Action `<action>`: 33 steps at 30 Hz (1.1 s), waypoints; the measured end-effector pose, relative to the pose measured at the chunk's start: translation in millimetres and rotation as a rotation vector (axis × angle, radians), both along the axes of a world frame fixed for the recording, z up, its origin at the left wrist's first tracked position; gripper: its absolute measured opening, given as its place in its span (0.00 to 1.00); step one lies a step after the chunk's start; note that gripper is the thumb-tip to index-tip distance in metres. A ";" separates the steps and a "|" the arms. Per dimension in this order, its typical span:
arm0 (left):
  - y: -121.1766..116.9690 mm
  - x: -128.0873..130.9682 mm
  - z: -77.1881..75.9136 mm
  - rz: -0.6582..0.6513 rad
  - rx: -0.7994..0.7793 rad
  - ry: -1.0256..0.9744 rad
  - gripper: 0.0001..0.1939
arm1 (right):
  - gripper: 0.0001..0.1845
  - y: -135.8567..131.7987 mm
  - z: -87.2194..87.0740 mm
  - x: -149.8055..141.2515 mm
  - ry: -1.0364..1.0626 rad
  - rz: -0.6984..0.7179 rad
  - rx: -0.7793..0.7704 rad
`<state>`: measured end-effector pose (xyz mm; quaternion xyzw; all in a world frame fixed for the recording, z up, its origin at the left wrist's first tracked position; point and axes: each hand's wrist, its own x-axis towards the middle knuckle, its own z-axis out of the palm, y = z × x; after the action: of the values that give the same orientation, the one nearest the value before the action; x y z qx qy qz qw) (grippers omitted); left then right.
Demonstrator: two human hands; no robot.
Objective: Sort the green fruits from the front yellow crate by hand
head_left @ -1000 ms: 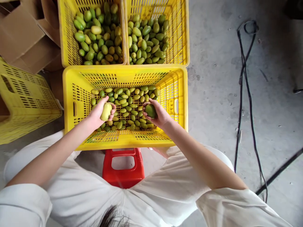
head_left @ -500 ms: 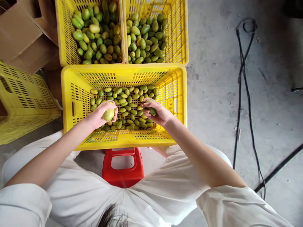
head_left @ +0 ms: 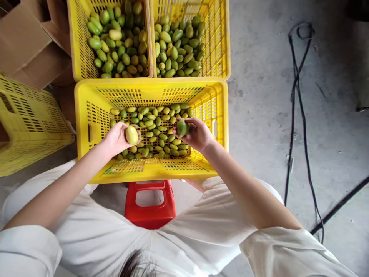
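Observation:
My left hand (head_left: pixel 117 137) holds a pale yellow oval fruit (head_left: pixel 132 135), palm turned up and fingers curled beneath it. In my right hand (head_left: pixel 200 135) rests a dark green fruit (head_left: pixel 182 128), cupped by the thumb and fingers. Both hands are above the near yellow crate (head_left: pixel 151 177), left and right of its middle. Below them, many small green and yellowish oval fruits (head_left: pixel 152 123) lie across the crate's floor. The exact kind of fruit I cannot tell.
Two more yellow crates (head_left: pixel 150 38) with larger fruits adjoin the far side. Cardboard boxes (head_left: pixel 25 38) and another yellow crate (head_left: pixel 34 119) stand at left. A red plastic stool (head_left: pixel 150 221) sits between my legs. Black cables (head_left: pixel 301 104) lie on the concrete floor at right.
Both hands have turned palm up, bringing their fruits into fuller view. The left fingers have loosened around the yellow fruit; the green fruit has rolled round in my right hand.

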<state>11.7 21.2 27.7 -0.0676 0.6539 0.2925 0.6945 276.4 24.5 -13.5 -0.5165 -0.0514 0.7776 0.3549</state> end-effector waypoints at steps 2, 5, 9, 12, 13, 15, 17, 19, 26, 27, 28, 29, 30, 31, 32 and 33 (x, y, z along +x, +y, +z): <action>-0.8 3.6 2.1 -0.022 0.032 -0.014 0.09 | 0.09 -0.9 -0.7 -1.2 0.005 -0.032 -0.002; -3.2 7.7 3.5 -0.101 0.082 -0.024 0.06 | 0.15 -2.9 -0.7 -3.1 0.043 -0.035 0.009; -10.6 11.0 -0.6 -0.176 0.136 -0.035 0.10 | 0.15 -10.3 -0.2 -9.2 0.039 0.130 -0.014; -18.0 13.7 -5.8 -0.207 0.056 -0.039 0.11 | 0.13 -19.8 -0.9 -17.5 0.058 0.264 -0.106; -20.2 14.7 -7.2 -0.216 0.008 -0.039 0.12 | 0.13 -22.8 -1.3 -20.6 0.074 0.275 -0.148; -23.2 16.3 -8.9 -0.218 -0.067 -0.045 0.12 | 0.10 -27.4 -1.8 -26.5 0.091 0.226 -0.221; -24.1 17.7 -8.9 -0.206 -0.088 -0.053 0.13 | 0.05 -30.0 -2.1 -31.4 0.089 0.136 -0.277; -23.4 19.0 -8.4 -0.190 -0.078 -0.055 0.14 | 0.09 -31.3 -2.4 -34.9 0.082 0.060 -0.319; -21.9 19.8 -10.4 -0.262 0.073 -0.023 0.03 | 0.08 -37.2 -8.0 -38.5 0.026 -0.015 -0.232; -22.5 19.1 -10.7 -0.299 0.109 -0.003 0.06 | 0.08 -37.9 -8.9 -38.4 0.024 -0.019 -0.206; -23.2 18.5 -10.9 -0.333 0.133 0.023 0.10 | 0.10 -38.6 -9.8 -38.2 0.029 -0.016 -0.182; -24.0 17.8 -11.0 -0.362 0.141 0.050 0.13 | 0.12 -39.1 -10.5 -37.8 0.038 -0.006 -0.161; -24.8 17.4 -11.1 -0.386 0.138 0.074 0.16 | 0.14 -39.5 -11.1 -37.4 0.050 0.010 -0.142; -25.5 17.1 -11.2 -0.406 0.130 0.084 0.17 | 0.16 -39.8 -11.5 -37.1 0.063 0.028 -0.125; -26.3 16.9 -11.4 -0.419 0.127 0.085 0.18 | 0.18 -40.2 -11.6 -36.8 0.074 0.048 -0.110; -26.9 16.9 -11.7 -0.429 0.129 0.072 0.17 | 0.19 -40.7 -11.5 -36.7 0.083 0.068 -0.095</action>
<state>28.6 -5.7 16.0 0.1282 0.6575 0.1815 0.7200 239.8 -16.2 -25.1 -0.4979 -0.0172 0.8115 0.3054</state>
